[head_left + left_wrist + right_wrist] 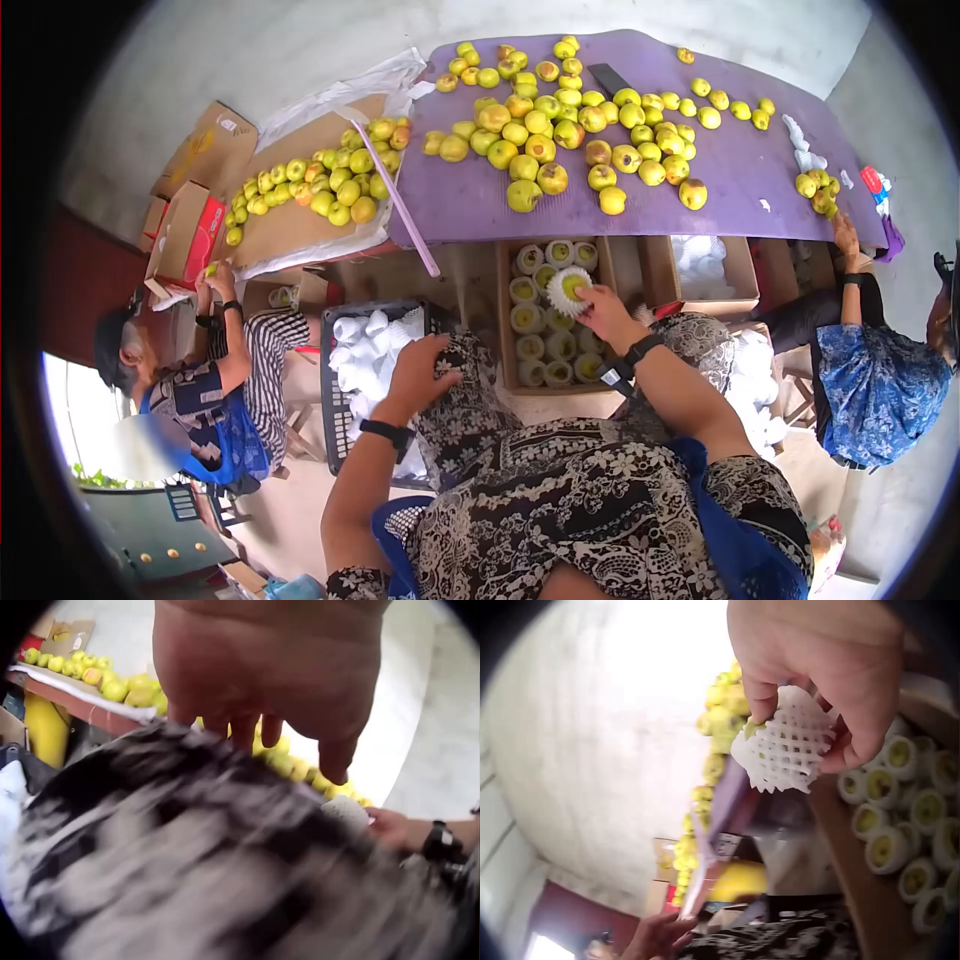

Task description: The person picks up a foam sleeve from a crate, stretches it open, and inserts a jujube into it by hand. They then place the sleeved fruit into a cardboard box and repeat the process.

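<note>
My right hand grips an apple in a white foam net above a cardboard box of netted apples; the right wrist view shows thumb and fingers around the net. My left hand is held over my patterned clothing at the knee, beside a black crate of white foam nets. In the left wrist view the left hand has its fingers extended downward, holding nothing. Loose apples lie on the purple table cover.
A pink strip divides the purple cover from a cardboard-covered part with more apples. Another box of foam stands right of the apple box. One person sits at left, another at right.
</note>
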Motion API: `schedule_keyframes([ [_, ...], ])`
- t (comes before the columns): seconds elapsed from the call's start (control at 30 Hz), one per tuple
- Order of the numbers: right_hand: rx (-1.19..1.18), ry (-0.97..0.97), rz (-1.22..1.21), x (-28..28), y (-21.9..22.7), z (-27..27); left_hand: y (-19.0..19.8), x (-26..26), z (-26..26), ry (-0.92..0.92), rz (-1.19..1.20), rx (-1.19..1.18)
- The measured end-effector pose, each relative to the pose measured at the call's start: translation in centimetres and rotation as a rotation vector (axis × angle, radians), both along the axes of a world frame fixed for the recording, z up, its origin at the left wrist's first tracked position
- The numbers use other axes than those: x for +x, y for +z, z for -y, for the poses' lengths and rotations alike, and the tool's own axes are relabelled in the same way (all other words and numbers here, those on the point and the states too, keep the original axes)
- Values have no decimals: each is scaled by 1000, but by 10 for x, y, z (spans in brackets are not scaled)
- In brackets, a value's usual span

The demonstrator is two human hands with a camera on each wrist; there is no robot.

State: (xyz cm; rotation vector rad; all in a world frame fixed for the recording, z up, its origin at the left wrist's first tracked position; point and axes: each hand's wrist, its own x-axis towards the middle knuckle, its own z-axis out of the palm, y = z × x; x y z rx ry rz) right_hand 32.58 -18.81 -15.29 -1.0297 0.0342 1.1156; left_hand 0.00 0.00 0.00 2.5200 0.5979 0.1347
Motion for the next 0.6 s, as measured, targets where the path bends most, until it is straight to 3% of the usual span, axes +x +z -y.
schedule_keyframes([
  [0.03,-102,0,10,-3,-23,8,-2,-6,7,-89,-30,140],
  [0.1,-216,-9,-19,-1,-60,-5,-7,10,-5,-104,-14,129],
  [0.17,-624,-104,114,-5,-81,-15,-9,20,-11,-108,-18,117],
  [0.2,-590,15,112,-1,-104,-13,-3,24,-12,-107,-11,96],
  [0.27,-647,-34,147,-6,-171,-19,-3,28,-15,-103,-26,72],
  [0.43,-733,-75,254,-16,-205,-45,-3,36,-27,-100,-39,61],
  [0.5,-829,55,456,-16,-210,-54,-2,38,-29,-99,-45,34],
  [0.6,-853,126,439,-16,-202,-67,-2,41,-32,-76,-41,19],
])
